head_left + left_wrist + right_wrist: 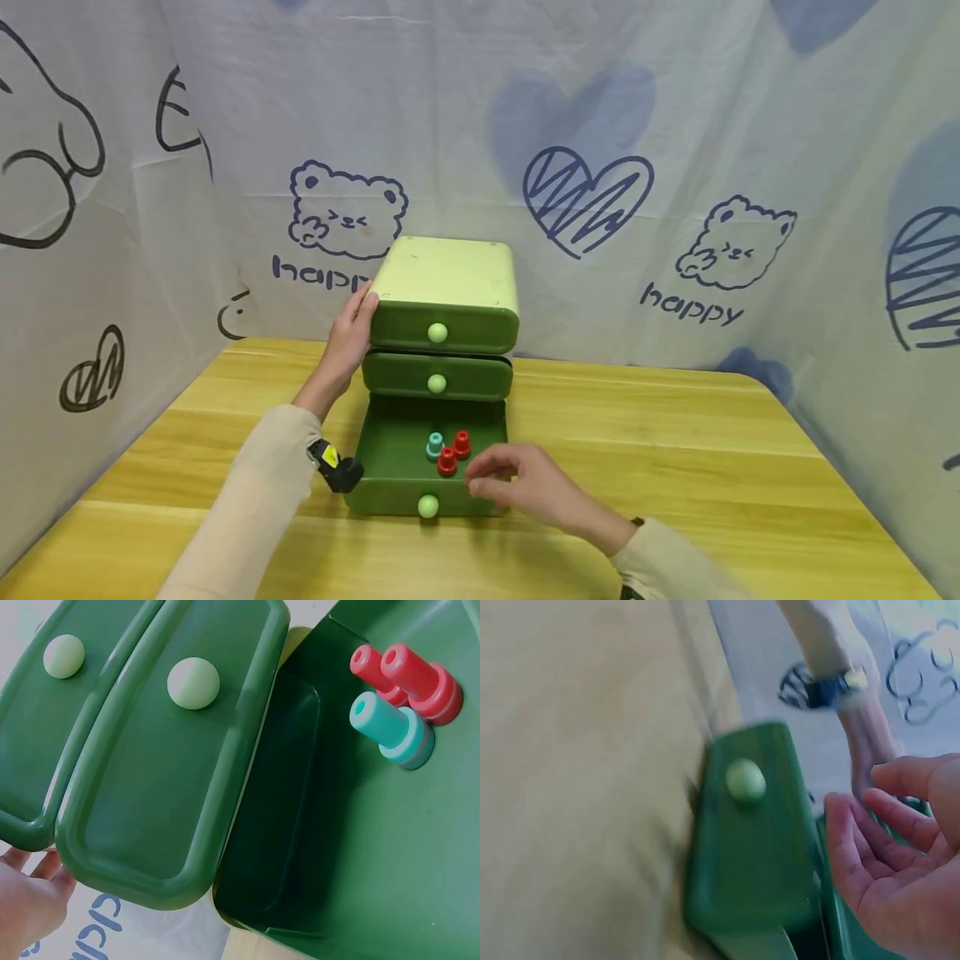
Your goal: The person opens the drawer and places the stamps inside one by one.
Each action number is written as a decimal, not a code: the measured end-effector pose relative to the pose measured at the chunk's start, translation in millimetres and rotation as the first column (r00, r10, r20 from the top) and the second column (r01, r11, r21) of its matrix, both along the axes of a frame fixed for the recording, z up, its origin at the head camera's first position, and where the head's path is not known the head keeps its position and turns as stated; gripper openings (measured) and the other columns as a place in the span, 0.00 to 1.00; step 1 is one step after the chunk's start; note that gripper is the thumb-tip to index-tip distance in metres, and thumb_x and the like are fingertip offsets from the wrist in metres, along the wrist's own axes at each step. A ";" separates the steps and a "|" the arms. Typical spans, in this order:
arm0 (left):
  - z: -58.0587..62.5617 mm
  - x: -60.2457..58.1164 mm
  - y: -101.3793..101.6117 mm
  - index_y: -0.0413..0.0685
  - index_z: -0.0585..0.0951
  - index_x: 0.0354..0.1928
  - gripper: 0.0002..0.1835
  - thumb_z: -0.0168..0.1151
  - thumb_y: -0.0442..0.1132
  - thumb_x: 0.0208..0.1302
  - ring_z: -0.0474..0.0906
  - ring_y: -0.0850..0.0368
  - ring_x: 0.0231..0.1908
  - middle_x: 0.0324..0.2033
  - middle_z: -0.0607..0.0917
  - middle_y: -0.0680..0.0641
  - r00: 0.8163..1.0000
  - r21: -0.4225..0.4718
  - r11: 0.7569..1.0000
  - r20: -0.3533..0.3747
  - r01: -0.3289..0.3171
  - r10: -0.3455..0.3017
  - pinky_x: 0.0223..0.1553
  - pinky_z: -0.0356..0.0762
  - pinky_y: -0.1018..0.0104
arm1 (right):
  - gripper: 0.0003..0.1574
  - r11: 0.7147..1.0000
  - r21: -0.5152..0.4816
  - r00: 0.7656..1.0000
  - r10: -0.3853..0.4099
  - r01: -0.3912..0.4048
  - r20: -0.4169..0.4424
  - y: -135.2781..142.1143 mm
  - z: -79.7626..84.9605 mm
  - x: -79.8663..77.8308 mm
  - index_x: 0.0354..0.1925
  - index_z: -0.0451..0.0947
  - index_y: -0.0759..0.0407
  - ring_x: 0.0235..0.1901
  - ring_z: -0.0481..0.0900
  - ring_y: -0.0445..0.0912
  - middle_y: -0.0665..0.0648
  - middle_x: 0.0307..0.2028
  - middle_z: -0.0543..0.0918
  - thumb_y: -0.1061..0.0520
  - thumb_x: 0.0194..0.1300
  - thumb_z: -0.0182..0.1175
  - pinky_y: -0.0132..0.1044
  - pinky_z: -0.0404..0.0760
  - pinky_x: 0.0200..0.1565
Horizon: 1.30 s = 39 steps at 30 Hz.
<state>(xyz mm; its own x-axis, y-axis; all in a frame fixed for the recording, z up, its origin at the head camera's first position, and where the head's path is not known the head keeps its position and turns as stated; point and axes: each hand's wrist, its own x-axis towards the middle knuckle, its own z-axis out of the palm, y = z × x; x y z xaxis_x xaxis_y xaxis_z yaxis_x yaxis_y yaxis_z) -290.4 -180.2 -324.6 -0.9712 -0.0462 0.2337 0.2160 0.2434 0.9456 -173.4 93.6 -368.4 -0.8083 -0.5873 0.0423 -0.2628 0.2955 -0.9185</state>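
Observation:
A small drawer cabinet with a pale yellow-green top and green drawers stands on the table. Its bottom drawer is pulled out; the top drawer and middle drawer are pushed in. Two red pegs and one teal peg stand close together inside the bottom drawer, also seen as a teal peg in the left wrist view. My left hand rests against the cabinet's upper left side. Over the bottom drawer's front right corner hovers my right hand, fingers loosely bent, holding nothing.
The wood-grain table extends to both sides of the cabinet. A white cloth printed with bears and hearts hangs behind and at both sides. Round pale knobs stick out from the drawer fronts.

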 end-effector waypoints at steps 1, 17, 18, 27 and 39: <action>0.2 -0.1 0.7 0.53 0.49 0.77 0.34 0.36 0.57 0.76 0.54 0.40 0.68 0.74 0.51 0.40 1.000 0.006 1.000 -0.003 -0.001 0.001 0.65 0.60 0.43 | 0.12 1.000 -0.006 1.000 0.012 -0.012 0.009 -3.3 -2.5 5.0 0.45 0.81 0.68 0.38 0.82 0.58 0.63 0.39 0.84 0.60 0.66 0.62 0.48 0.84 0.33; 1.0 -0.1 7.1 0.49 0.53 0.76 0.32 0.38 0.53 0.76 0.48 0.45 0.71 0.74 0.53 0.43 0.996 0.014 0.996 -0.008 -0.091 0.091 0.70 0.47 0.51 | 0.13 0.980 0.140 0.989 -0.133 0.142 -0.071 -48.2 -43.7 28.8 0.38 0.85 0.66 0.21 0.81 0.42 0.52 0.26 0.86 0.56 0.64 0.63 0.30 0.80 0.26; 1.0 -0.2 7.5 0.49 0.53 0.76 0.32 0.38 0.53 0.76 0.48 0.45 0.71 0.74 0.53 0.43 0.996 0.017 0.996 -0.010 -0.092 0.092 0.70 0.48 0.51 | 0.12 0.980 0.128 0.988 -0.150 0.154 -0.042 -49.9 -44.6 28.8 0.37 0.86 0.65 0.19 0.81 0.43 0.53 0.25 0.85 0.56 0.64 0.63 0.31 0.80 0.23; 2.8 -0.9 7.2 0.48 0.55 0.75 0.31 0.39 0.52 0.76 0.52 0.45 0.70 0.73 0.55 0.43 0.996 0.022 0.996 -0.018 -0.086 0.086 0.70 0.50 0.52 | 0.12 0.970 0.029 0.943 -0.241 0.241 0.231 -59.0 -48.1 26.9 0.33 0.85 0.66 0.24 0.84 0.47 0.59 0.23 0.85 0.57 0.65 0.63 0.36 0.80 0.16; 3.2 -2.1 6.5 0.47 0.57 0.75 0.30 0.42 0.50 0.75 0.58 0.44 0.66 0.71 0.58 0.42 0.995 0.081 0.992 -0.010 -0.097 0.098 0.67 0.56 0.53 | 0.13 0.951 -0.006 0.935 -0.304 0.310 0.185 -64.9 -52.2 20.9 0.26 0.83 0.67 0.17 0.81 0.44 0.57 0.17 0.82 0.59 0.64 0.64 0.35 0.79 0.14</action>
